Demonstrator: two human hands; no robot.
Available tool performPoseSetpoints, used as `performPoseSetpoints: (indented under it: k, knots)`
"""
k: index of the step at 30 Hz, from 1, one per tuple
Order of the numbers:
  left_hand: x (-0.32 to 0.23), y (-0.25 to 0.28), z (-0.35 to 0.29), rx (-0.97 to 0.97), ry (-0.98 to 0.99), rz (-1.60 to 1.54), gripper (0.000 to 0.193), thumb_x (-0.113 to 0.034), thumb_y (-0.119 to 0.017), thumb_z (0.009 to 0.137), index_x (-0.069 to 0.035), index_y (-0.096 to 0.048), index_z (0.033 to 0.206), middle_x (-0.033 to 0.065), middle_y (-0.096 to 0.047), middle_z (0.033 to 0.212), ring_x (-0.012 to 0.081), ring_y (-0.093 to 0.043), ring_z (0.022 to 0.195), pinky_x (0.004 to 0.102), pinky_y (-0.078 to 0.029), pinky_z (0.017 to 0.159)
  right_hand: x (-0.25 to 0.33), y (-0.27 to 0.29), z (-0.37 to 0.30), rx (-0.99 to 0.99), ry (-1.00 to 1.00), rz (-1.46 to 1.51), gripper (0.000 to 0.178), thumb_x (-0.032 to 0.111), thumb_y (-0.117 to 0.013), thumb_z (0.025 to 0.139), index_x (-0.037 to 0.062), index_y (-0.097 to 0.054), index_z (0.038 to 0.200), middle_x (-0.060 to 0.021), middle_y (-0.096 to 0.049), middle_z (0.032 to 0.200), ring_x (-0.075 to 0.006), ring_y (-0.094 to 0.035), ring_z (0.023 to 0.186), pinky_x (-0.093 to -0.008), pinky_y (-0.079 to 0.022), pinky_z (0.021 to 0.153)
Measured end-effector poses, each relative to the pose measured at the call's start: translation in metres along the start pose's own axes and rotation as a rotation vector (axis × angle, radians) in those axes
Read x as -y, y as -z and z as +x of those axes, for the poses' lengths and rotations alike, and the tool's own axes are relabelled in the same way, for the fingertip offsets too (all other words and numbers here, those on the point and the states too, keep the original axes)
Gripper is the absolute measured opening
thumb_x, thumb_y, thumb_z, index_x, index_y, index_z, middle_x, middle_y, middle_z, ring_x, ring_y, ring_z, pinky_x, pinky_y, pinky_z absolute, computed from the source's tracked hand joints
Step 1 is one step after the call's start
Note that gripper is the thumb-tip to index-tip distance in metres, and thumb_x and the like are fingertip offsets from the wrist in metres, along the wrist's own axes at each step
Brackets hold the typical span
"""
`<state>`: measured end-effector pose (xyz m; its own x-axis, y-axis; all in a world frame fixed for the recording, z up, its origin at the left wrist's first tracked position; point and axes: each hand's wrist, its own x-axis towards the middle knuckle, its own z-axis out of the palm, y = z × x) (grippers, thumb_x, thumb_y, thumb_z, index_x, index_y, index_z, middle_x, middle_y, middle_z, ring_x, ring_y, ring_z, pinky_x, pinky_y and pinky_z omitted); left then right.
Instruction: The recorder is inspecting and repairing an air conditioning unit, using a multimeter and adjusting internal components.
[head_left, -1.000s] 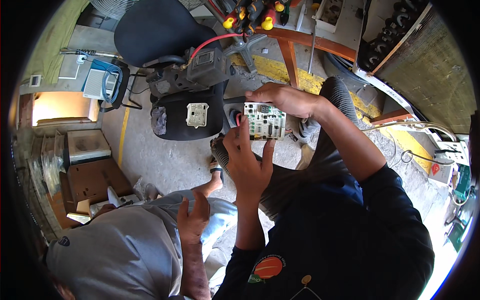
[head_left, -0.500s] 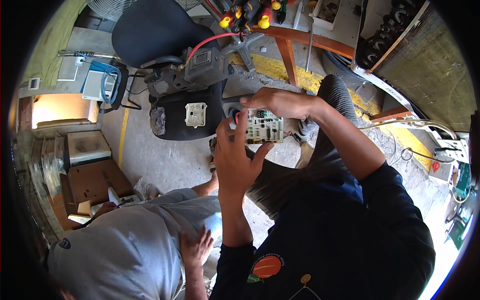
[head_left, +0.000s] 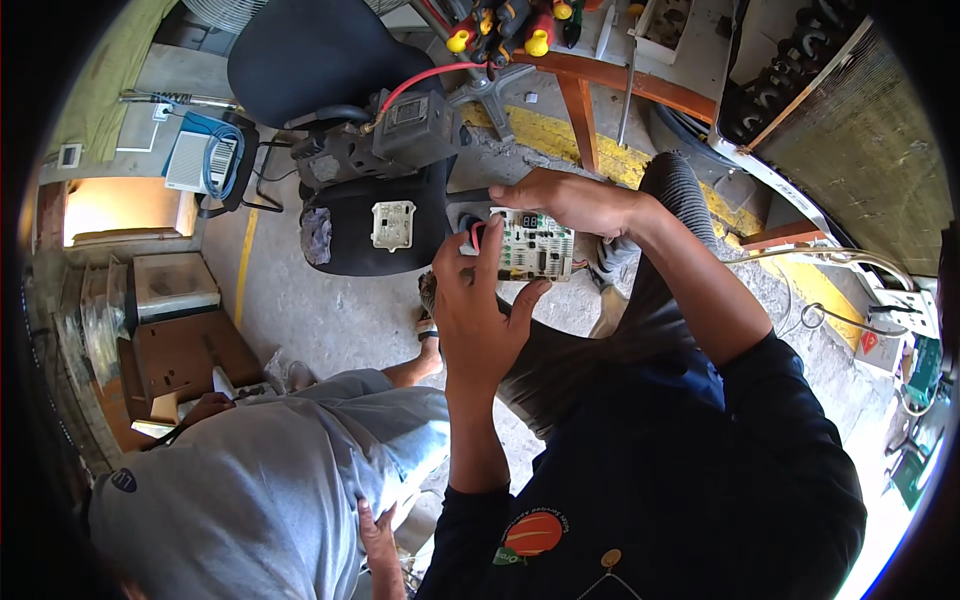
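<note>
A circuit board (head_left: 538, 250) crowded with small parts and carrying a two-digit display faces up between my hands. My left hand (head_left: 482, 315) grips its left side, index finger along the left edge and thumb at the near edge. Over the far right corner curls my right hand (head_left: 580, 202), its thumb and fingers at the far edge; some fingertips are hidden beneath. Red wire shows beside the board's left edge. Just left of my hands, a pale plastic cover (head_left: 393, 226) rests on the black chair seat (head_left: 352, 262).
A grey metal unit (head_left: 410, 128) with a red hose (head_left: 425, 74) lies on the chair. At lower left a person in a grey shirt (head_left: 250, 490) sits close. Screwdrivers (head_left: 505, 25) with coloured handles hang at the bench edge. Boxes (head_left: 178, 290) stand far left; finned coil (head_left: 850, 150) stands right.
The board and both hands have shifted slightly right and away from me. The grey-shirted person's hand has dropped lower, toward the near edge.
</note>
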<state>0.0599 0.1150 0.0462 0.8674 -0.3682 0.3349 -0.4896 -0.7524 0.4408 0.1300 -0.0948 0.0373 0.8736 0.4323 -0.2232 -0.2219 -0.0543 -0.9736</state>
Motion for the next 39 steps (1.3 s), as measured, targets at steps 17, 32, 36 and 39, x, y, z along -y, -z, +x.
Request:
performPoseSetpoints:
  k: [17,32,36,39]
  knots:
    - [0.012,-0.009,-0.011,-0.112,-0.022,-0.048,0.068,-0.02,-0.084,0.083,-0.01,-0.055,0.144,0.015,-0.053,0.129,0.0277,-0.06,0.101,0.0374,-0.053,0.083,-0.01,0.002,0.007,-0.002,0.022,0.043,0.056,0.039,-0.056,0.104,-0.0087,-0.064,0.132,-0.0145,-0.061,0.141,-0.0272,-0.056,0.127,-0.0355,-0.042,0.108]
    - [0.003,-0.011,0.007,-0.26,0.586,-0.702,0.023,-0.013,-0.076,0.091,-0.002,-0.068,0.11,0.0077,-0.065,0.095,0.0135,-0.057,0.078,0.0265,-0.047,0.069,-0.017,-0.003,0.007,-0.094,0.106,0.058,0.039,0.028,-0.058,0.105,-0.0079,-0.072,0.112,-0.0073,-0.07,0.107,-0.0164,-0.058,0.095,-0.0284,-0.045,0.086]
    - [0.006,-0.019,0.008,-0.265,0.666,-0.781,0.017,-0.014,-0.073,0.093,-0.002,-0.069,0.103,0.0049,-0.066,0.083,0.0106,-0.056,0.072,0.0243,-0.045,0.067,-0.021,-0.002,0.007,-0.067,0.191,0.02,0.037,0.026,-0.056,0.106,-0.0083,-0.071,0.107,-0.006,-0.07,0.097,-0.0144,-0.055,0.087,-0.0282,-0.044,0.081]
    - [0.005,-0.024,0.007,-0.263,0.607,-0.685,0.014,-0.014,-0.071,0.095,-0.002,-0.068,0.1,0.003,-0.065,0.077,0.0094,-0.055,0.071,0.0236,-0.045,0.068,-0.022,-0.003,0.006,-0.048,0.258,0.0,0.036,0.024,-0.056,0.107,-0.0087,-0.07,0.105,-0.0054,-0.069,0.093,-0.0134,-0.054,0.083,-0.0283,-0.044,0.079]
